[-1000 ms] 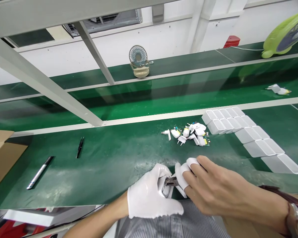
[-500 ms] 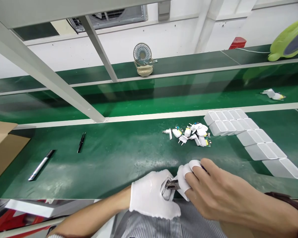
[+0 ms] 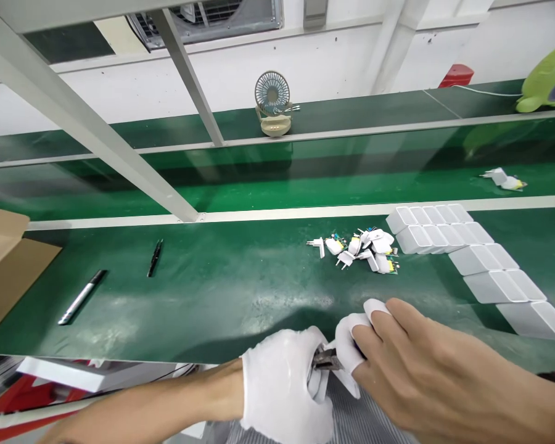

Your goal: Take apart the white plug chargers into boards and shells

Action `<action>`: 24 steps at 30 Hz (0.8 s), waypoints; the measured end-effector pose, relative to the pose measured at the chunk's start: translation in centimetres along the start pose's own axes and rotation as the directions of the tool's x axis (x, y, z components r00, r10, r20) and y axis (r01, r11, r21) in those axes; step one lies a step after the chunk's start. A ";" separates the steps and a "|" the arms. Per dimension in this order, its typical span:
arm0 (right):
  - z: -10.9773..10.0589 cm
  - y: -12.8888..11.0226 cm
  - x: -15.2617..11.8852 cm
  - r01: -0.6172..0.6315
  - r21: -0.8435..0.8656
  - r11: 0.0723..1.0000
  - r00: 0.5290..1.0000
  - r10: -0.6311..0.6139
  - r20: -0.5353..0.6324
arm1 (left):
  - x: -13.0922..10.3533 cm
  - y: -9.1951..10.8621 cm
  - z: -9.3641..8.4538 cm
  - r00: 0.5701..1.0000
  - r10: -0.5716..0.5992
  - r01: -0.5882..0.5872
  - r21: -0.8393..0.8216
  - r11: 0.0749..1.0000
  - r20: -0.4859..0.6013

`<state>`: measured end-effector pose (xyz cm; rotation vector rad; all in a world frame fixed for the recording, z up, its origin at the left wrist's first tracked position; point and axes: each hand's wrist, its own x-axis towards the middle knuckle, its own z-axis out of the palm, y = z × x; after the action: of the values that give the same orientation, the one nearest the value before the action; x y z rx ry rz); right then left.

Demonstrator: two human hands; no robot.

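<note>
My left hand (image 3: 284, 383), in a white glove, is closed around a white plastic housing (image 3: 319, 383) at the front edge of the bench. Most of that housing is hidden by the fingers. White covers sit on several fingertips of my right hand (image 3: 400, 364), which is wrapped round a pair of pliers. The metal jaws of the pliers (image 3: 326, 359) reach into the housing; their handles are largely hidden in the palm. Beyond both hands lies a loose pile of white plug adapters (image 3: 374, 243), some with circuit boards and yellow parts showing.
White translucent bins (image 3: 476, 259) stand in stepped rows at right. A marker (image 3: 82, 298), a black pen (image 3: 155, 258) and a cardboard box (image 3: 13, 271) lie at left. Another adapter (image 3: 504, 179) lies at the far right. A small fan (image 3: 272, 98) stands on the back shelf.
Both hands sit slightly lower in the picture, with the pliers' jaws still at the housing. The camera view has shifted a little; the things on the bench look unmoved.
</note>
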<state>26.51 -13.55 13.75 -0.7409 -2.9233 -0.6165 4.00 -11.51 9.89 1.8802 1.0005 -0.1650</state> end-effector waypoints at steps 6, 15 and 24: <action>-1.3 0.4 1.0 -0.031 -0.041 0.999 0.998 0.029 -0.048 | -0.6 1.0 -1.5 0.996 0.065 -0.052 0.172 0.984 -0.069; -1.7 0.3 1.9 -0.047 -0.070 0.996 0.996 0.041 -0.086 | -0.9 1.5 -2.2 0.999 -0.054 0.054 0.047 0.997 0.006; -0.7 -1.7 -1.5 -0.106 -0.012 0.994 0.981 0.102 -0.163 | -2.3 2.6 -0.2 0.946 -0.324 0.324 0.051 0.945 0.000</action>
<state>26.96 -15.89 13.53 -0.7993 -2.7150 -0.6651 4.30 -13.17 12.92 1.7460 1.3071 -0.3948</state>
